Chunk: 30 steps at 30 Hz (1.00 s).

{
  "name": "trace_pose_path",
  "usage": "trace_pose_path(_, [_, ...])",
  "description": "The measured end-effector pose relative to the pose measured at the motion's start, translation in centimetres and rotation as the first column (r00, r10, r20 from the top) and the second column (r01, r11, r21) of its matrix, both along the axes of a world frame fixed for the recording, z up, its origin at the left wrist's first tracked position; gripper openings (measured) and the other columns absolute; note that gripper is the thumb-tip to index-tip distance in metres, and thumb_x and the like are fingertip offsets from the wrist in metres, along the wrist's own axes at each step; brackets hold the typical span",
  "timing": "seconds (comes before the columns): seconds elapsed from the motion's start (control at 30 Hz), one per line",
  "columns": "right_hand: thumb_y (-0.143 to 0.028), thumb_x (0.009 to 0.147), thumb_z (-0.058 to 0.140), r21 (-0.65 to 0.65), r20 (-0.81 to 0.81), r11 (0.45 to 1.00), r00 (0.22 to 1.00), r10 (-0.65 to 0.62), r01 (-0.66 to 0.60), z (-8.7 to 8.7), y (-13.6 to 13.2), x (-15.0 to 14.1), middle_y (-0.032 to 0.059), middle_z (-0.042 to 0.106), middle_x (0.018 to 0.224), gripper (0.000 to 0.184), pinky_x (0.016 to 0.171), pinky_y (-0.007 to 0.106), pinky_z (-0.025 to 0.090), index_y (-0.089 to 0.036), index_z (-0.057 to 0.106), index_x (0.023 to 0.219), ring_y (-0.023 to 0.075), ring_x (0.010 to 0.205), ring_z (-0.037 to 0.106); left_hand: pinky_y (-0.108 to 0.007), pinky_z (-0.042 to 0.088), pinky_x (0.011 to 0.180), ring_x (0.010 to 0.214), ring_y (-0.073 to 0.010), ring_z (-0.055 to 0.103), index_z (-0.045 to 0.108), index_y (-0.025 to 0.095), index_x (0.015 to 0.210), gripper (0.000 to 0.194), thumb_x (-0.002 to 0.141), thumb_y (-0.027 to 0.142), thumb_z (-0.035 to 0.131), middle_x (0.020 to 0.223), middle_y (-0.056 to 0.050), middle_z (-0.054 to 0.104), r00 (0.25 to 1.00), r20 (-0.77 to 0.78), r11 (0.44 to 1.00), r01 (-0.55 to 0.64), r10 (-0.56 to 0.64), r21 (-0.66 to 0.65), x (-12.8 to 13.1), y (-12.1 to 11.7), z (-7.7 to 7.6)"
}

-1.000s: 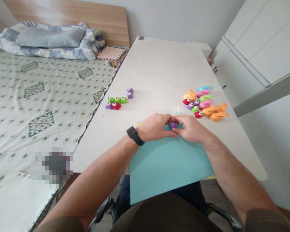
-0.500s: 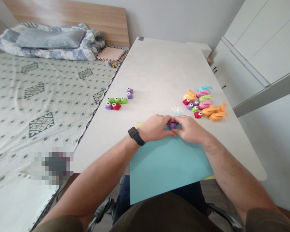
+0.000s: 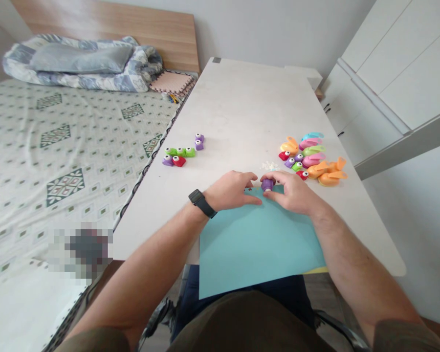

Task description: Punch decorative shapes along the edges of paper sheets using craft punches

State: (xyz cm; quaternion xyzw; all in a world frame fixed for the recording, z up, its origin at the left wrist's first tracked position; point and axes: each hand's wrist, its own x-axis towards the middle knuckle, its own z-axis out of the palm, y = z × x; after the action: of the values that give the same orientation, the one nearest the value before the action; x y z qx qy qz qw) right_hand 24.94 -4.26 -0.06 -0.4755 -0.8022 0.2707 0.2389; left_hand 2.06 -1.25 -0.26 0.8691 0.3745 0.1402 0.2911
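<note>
A small purple paper punch (image 3: pixel 267 184) sits at the far edge of a light blue sheet of paper (image 3: pixel 256 244) on the white table (image 3: pixel 242 107). My right hand (image 3: pixel 295 193) is closed around the punch, pinching it between thumb and fingers. My left hand (image 3: pixel 232 190) rests on the blue sheet just left of the punch, fingers stretched flat and holding nothing. A black watch (image 3: pixel 201 203) is on my left wrist. A yellow sheet (image 3: pixel 317 269) peeks out under the blue one.
Several small punches (image 3: pixel 179 154) in green, purple and red lie at the table's left. A cluster of larger orange, pink, green and blue punches (image 3: pixel 311 156) lies at the right. White paper bits (image 3: pixel 269 166) lie behind my hands. A bed (image 3: pixel 58 146) borders the left.
My right hand has lifted the purple punch slightly off the sheet's edge. My left hand let go of it and now lies flat on the blue paper.
</note>
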Motion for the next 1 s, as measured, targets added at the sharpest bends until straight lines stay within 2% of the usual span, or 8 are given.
trace_pose_path(0.23, [-0.030, 0.087, 0.067, -0.001, -0.095, 0.992, 0.987, -0.127, 0.128, 0.2, 0.5, 0.9, 0.0049, 0.073, 0.104, 0.033, 0.088, 0.037, 0.051, -0.023, 0.066, 0.119, 0.0223, 0.094, 0.066, -0.029, 0.054, 0.081, 0.091, -0.0205, 0.073, 0.066, 0.017, 0.122, 0.039, 0.086, 0.031, 0.067, 0.098, -0.004, 0.078, 1.000, -0.029, 0.999, 0.009, -0.008, 0.034, -0.2, 0.1, 0.0])
trace_pose_path(0.37, [-0.040, 0.091, 0.065, -0.024, -0.088, 0.974, 0.970, -0.227, 0.225, -0.1, 0.9, 1.4, 0.0060, 0.074, 0.104, 0.035, 0.081, 0.036, 0.050, -0.023, 0.066, 0.121, 0.0235, 0.094, 0.066, -0.028, 0.054, 0.079, 0.089, -0.0195, 0.073, 0.068, 0.017, 0.118, 0.033, 0.087, 0.026, 0.063, 0.097, -0.004, 0.078, 0.999, -0.041, 0.999, 0.011, -0.009, 0.050, -0.3, 0.2, -0.3])
trace_pose_path(0.5, [-0.052, 0.093, 0.061, -0.082, -0.175, 0.954, 0.938, -0.300, 0.290, -0.6, 1.4, 2.0, 0.0058, 0.074, 0.105, 0.037, 0.082, 0.038, 0.051, -0.024, 0.068, 0.116, 0.0246, 0.094, 0.067, -0.027, 0.055, 0.079, 0.089, -0.0189, 0.073, 0.069, 0.017, 0.117, 0.031, 0.088, 0.026, 0.063, 0.098, -0.004, 0.078, 0.999, -0.045, 0.998, 0.016, -0.014, 0.058, -0.3, 0.2, -0.4])
trace_pose_path(0.67, [-0.058, 0.094, 0.057, -0.198, -0.332, 0.941, 0.884, -0.329, 0.275, -0.9, 1.7, 2.1, 0.0053, 0.074, 0.104, 0.038, 0.087, 0.039, 0.051, -0.024, 0.071, 0.107, 0.0237, 0.095, 0.067, -0.028, 0.054, 0.077, 0.087, -0.0191, 0.072, 0.069, 0.017, 0.117, 0.032, 0.087, 0.027, 0.064, 0.097, -0.004, 0.077, 0.999, -0.046, 0.997, 0.011, -0.007, 0.079, -0.4, 0.2, -0.6])
trace_pose_path(0.87, [-0.055, 0.095, 0.056, -0.287, -0.414, 0.924, 0.838, -0.357, 0.252, -1.0, 1.7, 1.8, 0.0061, 0.074, 0.108, 0.037, 0.074, 0.034, 0.046, -0.024, 0.072, 0.105, 0.0202, 0.088, 0.066, -0.028, 0.053, 0.077, 0.087, -0.0192, 0.072, 0.069, 0.018, 0.117, 0.033, 0.087, 0.029, 0.064, 0.098, -0.004, 0.077, 0.999, -0.049, 0.996, 0.007, -0.002, 0.086, -0.4, 0.1, -0.8])
trace_pose_path(1.0, [-0.053, 0.095, 0.056, -0.328, -0.459, 0.917, 0.810, -0.366, 0.229, -1.3, 1.9, 1.9, 0.0067, 0.075, 0.107, 0.035, 0.071, 0.033, 0.044, -0.024, 0.074, 0.104, 0.0202, 0.087, 0.066, -0.028, 0.053, 0.078, 0.088, -0.0195, 0.072, 0.069, 0.017, 0.117, 0.032, 0.087, 0.028, 0.064, 0.100, -0.004, 0.077, 0.999, -0.054, 0.996, 0.008, -0.003, 0.088, -0.4, 0.1, -0.7])
